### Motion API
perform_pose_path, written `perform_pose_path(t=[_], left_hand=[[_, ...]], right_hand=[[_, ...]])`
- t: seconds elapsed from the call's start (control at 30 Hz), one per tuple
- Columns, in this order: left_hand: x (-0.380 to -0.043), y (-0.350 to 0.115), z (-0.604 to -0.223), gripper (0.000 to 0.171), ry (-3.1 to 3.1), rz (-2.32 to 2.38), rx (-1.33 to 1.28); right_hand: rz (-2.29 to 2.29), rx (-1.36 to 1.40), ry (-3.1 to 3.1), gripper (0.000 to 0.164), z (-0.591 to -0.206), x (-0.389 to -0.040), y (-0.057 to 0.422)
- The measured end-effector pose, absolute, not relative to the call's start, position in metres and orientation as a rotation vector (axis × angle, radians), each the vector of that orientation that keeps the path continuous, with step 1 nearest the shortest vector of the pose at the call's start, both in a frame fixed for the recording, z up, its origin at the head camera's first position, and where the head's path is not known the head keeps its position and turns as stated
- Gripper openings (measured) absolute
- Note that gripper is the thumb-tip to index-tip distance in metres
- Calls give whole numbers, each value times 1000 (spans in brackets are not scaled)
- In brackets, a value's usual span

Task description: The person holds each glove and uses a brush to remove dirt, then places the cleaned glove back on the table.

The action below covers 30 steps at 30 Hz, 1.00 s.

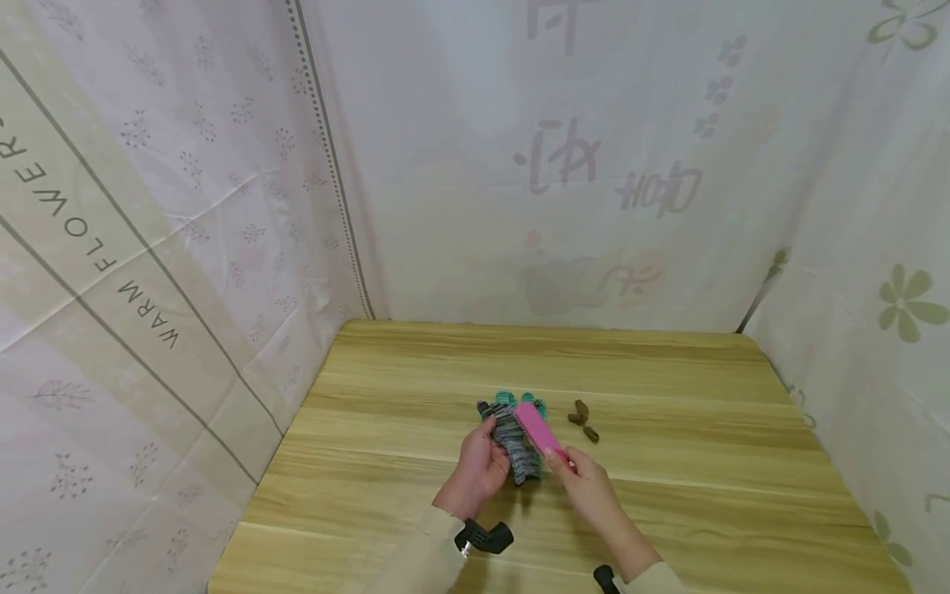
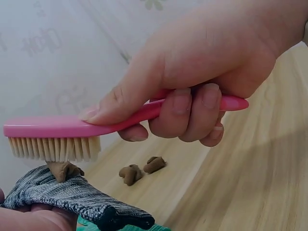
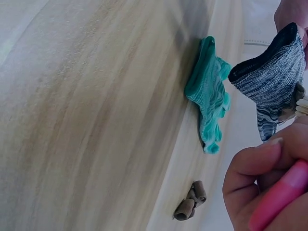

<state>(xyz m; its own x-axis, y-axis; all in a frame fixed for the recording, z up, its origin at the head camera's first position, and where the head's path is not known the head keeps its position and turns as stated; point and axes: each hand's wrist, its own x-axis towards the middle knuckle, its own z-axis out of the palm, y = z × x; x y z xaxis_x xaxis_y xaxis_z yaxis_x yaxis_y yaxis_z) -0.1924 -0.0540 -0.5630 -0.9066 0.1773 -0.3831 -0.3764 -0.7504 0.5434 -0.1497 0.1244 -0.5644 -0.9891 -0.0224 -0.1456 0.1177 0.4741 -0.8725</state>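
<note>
My left hand holds a grey and black knit glove above the table, thumb at its edge and fingers beneath. In the left wrist view, a brown clump lies on the glove's upper side. With its fingers curled round the handle, my right hand grips a pink brush. The pale bristles point down, right at the clump on the glove. Beyond the grey glove, a green knit glove rests on the table, partly hidden in the head view.
Several brown clumps lie together on the wooden table, right of the gloves. Printed curtains stand behind the table and along both sides. A black wrist mount sits at my left cuff.
</note>
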Motion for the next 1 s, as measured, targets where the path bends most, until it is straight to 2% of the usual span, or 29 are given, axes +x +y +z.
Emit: perform_pose_path(t=[0.4,0.73,1.0], left_hand=[[-191,-56,-566,34,959,2623,-443],[-188,-54,-569,26,964,2612,-437],[-178,-39,-577,36,1088,2522,-392]], right_hand=[[-1570,86,2535,53,-565,-150,127],[-1662,127,2519,41,-558,-150,122],[-1669,40,2546,41,-551,-149,113]])
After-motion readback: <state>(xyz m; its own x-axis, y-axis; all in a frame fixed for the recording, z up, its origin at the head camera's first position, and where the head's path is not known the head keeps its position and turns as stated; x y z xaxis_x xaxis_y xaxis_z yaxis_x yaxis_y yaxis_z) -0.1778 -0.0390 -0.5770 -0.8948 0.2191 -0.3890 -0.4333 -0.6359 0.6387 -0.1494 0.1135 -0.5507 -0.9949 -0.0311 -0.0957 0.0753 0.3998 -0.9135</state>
